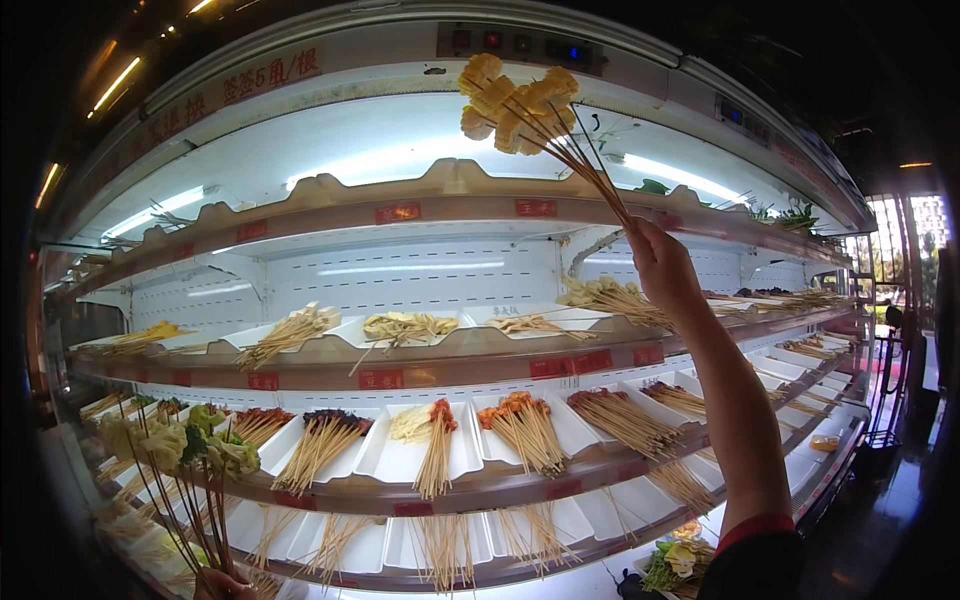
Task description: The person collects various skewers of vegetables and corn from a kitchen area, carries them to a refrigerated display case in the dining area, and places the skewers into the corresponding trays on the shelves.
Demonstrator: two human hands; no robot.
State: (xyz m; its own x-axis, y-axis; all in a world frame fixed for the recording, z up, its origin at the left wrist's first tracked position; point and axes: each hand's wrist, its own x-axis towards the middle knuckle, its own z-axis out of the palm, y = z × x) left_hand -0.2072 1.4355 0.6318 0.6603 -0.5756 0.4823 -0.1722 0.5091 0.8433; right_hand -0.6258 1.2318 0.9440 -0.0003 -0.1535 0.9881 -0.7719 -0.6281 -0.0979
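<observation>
My right hand (661, 262) is raised in front of the upper shelf and grips the ends of a bunch of thin skewers. Yellow pieces of corn on the cob (517, 105) sit on their far tips, near the top shelf's lip. Low at the left, my left hand (225, 583) is only partly in view. It holds several upright dark skewers topped with pale cauliflower and green broccoli florets (180, 444). Behind both bunches stands a lit open display fridge (405, 262) with skewers of food on its shelves.
White trays (397, 457) of meat and vegetable skewers line the lower shelves. The middle shelf (450, 375) bears skewers and red labels with writing. Curved dividers edge the top shelf (457, 176). Leafy greens (675, 562) lie at the bottom right. A walkway (862, 517) runs along the right.
</observation>
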